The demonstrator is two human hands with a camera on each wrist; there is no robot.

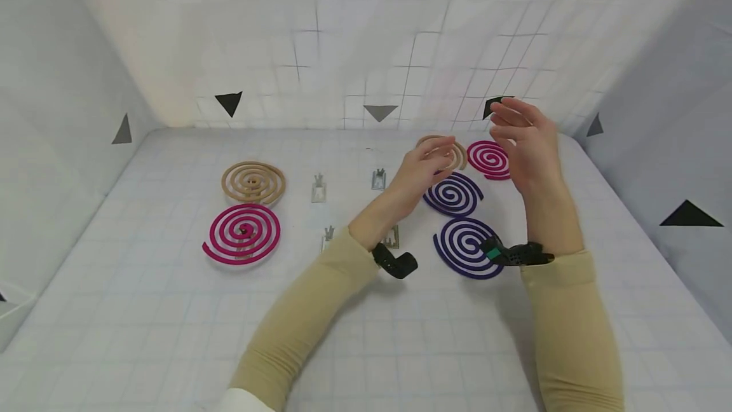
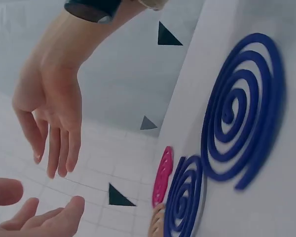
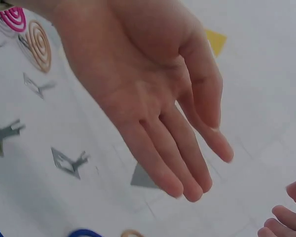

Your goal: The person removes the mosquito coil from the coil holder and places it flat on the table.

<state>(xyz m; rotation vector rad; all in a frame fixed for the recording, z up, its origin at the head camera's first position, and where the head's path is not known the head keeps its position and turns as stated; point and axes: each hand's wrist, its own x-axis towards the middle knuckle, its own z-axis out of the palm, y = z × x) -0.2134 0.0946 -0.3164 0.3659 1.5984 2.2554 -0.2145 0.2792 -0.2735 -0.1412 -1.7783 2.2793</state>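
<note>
Both hands are raised over the right half of the table, holding nothing, with their fingers loosely extended and a gap between the hands. My left hand (image 1: 420,173) overlaps a tan spiral mosquito coil (image 1: 459,154) in the head view. Farther right is my right hand (image 1: 530,151), its palm turned inward, beside a pink coil (image 1: 490,158). Two dark blue coils, a farther one (image 1: 451,194) and a nearer one (image 1: 466,241), lie below the hands. In the left wrist view the right hand (image 2: 56,106) hangs opposite the left fingers (image 2: 64,217).
At the left, a tan coil (image 1: 252,181) and a pink coil (image 1: 244,229) sit on small metal stands. Several bare metal stands, including one at the back (image 1: 379,179) and one left of it (image 1: 318,191), stand mid-table. White walls enclose the table.
</note>
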